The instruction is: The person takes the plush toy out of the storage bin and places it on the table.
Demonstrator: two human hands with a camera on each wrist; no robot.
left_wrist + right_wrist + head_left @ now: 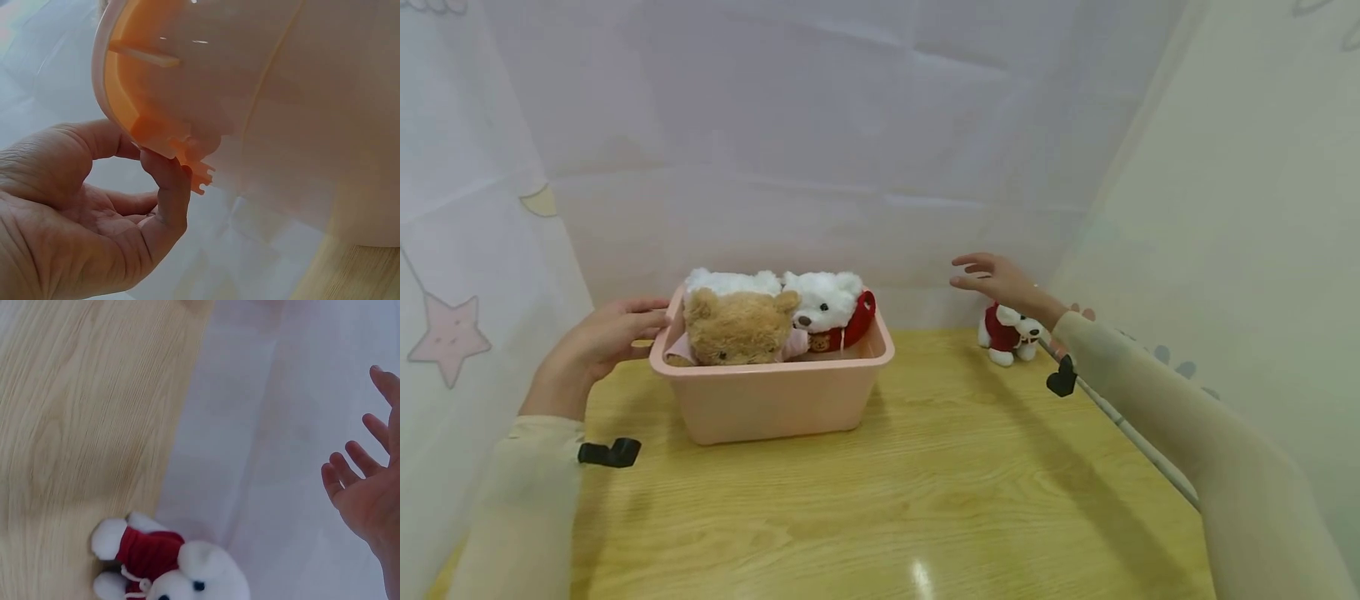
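Fingers of your left hand (597, 340) curl against the left rim of the pink bin (775, 392), the thumb tucked under the lip in the left wrist view; the bin sits just right of that hand, long axis running left to right. Your right hand (1000, 283) hovers open, fingers spread, holding nothing. The small white bear in red (1009, 333) lies on the table (925, 500) just below and near that hand, at the far right, head toward the right.
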